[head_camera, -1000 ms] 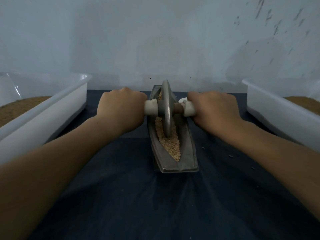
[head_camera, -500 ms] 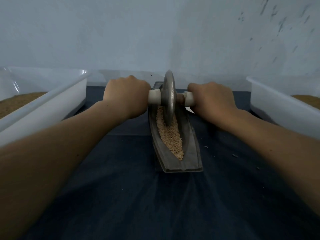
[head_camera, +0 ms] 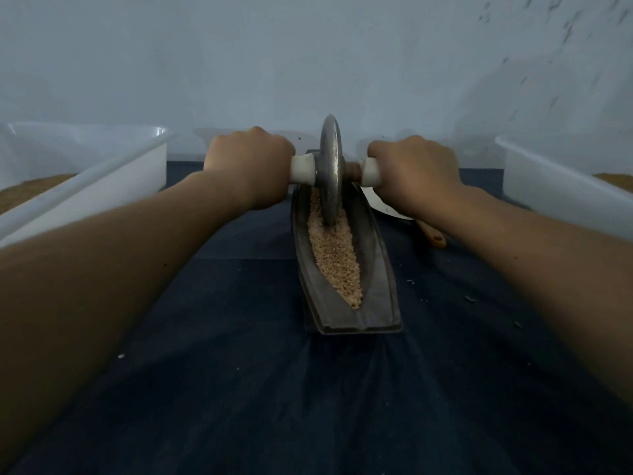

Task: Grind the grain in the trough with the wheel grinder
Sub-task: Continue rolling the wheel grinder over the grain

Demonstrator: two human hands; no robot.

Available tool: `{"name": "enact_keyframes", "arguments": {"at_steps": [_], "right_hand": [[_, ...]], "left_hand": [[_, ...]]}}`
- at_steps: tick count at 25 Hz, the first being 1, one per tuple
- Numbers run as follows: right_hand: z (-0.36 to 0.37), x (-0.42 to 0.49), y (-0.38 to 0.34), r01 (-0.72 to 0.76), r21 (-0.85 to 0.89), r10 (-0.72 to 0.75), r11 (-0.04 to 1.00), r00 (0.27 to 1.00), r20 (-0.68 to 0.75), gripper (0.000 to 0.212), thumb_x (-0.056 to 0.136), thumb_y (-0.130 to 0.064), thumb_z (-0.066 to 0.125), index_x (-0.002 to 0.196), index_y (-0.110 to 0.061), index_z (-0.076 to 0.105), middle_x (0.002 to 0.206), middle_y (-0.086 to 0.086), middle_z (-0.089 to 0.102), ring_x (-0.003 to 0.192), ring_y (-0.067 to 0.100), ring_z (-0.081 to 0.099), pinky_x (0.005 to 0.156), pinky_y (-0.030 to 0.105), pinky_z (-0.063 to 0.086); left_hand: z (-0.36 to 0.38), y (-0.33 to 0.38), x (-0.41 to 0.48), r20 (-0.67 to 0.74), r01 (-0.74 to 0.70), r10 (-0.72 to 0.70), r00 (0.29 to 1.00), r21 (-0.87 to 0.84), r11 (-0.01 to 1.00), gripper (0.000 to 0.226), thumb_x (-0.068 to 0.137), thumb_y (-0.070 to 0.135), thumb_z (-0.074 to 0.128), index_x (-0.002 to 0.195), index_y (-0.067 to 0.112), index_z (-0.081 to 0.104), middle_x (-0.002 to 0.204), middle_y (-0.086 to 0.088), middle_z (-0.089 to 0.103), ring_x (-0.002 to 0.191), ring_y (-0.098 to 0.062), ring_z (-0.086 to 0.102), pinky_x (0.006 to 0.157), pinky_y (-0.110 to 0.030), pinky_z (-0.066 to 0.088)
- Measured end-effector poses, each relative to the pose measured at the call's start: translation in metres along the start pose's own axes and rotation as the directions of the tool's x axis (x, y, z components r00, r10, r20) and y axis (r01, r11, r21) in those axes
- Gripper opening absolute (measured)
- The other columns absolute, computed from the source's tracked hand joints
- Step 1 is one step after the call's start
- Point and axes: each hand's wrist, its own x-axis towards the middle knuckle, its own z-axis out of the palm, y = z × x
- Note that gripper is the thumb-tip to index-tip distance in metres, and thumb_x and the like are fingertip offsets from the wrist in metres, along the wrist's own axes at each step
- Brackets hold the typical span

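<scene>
Dark cloth [head_camera: 239,389]: broad open run toward the viewer, bounded by left tub [head_camera: 102,186] and right tub [head_camera: 548,186], both well apart from the trough [head_camera: 376,269]. Trough lies at centre, long axis pointing away toward the wall [head_camera: 308,63], squared end nearest. Wheel grinder [head_camera: 330,166] stands upright in the trough's far half, disc in line with it. Left hand [head_camera: 248,166] and right hand [head_camera: 414,173] each grip an end of the cross-handle [head_camera: 301,170]. Grain [head_camera: 337,262] fills the groove from wheel to near end

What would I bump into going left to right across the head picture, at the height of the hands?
White plastic tub holding brown grain → left hand → round grey metal wheel grinder → right hand → second white plastic tub.
</scene>
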Motion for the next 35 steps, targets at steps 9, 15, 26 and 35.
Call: {"name": "enact_keyframes", "arguments": {"at_steps": [9, 15, 26, 35], "right_hand": [[-0.015, -0.027, -0.005, 0.004, 0.038, -0.004, 0.999, 1.000, 0.009, 0.013, 0.084, -0.022, 0.065, 0.092, -0.025, 0.055, 0.070, 0.000, 0.046, 0.066, 0.030, 0.048, 0.050, 0.027, 0.020], [-0.044, -0.057, -0.011, 0.078, -0.016, -0.078, 0.997, 0.997, 0.008, 0.019, 0.085, -0.027, 0.069, 0.099, -0.022, 0.057, 0.084, 0.005, 0.066, 0.075, 0.035, 0.063, 0.053, 0.032, 0.026], [-0.085, -0.085, -0.013, 0.129, 0.019, -0.129, 0.991, 0.992, -0.009, 0.036, 0.067, -0.016, 0.078, 0.076, -0.031, 0.047, 0.057, -0.013, 0.020, 0.051, 0.022, 0.029, 0.047, 0.021, 0.008], [-0.027, -0.054, -0.011, -0.041, 0.027, 0.041, 0.999, 0.999, 0.012, 0.015, 0.087, -0.029, 0.069, 0.095, -0.023, 0.057, 0.078, 0.003, 0.061, 0.067, 0.029, 0.053, 0.053, 0.032, 0.031]], "left_hand": [[-0.011, 0.006, -0.029, -0.030, -0.008, 0.009, 0.999, 0.028, 1.000, 0.010, 0.086, 0.028, 0.063, 0.096, 0.027, 0.063, 0.073, 0.000, 0.043, 0.062, -0.024, 0.044, 0.057, -0.034, 0.036], [-0.034, 0.013, -0.063, 0.010, -0.019, 0.019, 1.000, 0.026, 0.999, 0.008, 0.085, 0.027, 0.062, 0.092, 0.029, 0.060, 0.072, 0.002, 0.042, 0.063, -0.022, 0.044, 0.055, -0.035, 0.035], [-0.060, 0.007, -0.094, 0.088, -0.053, 0.056, 0.995, -0.031, 0.998, 0.011, 0.083, 0.031, 0.063, 0.093, 0.034, 0.059, 0.070, 0.008, 0.040, 0.056, -0.016, 0.039, 0.050, -0.031, 0.029], [-0.025, 0.010, -0.036, 0.016, -0.054, 0.054, 0.998, 0.034, 0.998, 0.011, 0.085, 0.026, 0.059, 0.094, 0.030, 0.063, 0.071, 0.004, 0.040, 0.064, -0.023, 0.047, 0.057, -0.035, 0.039]]}}
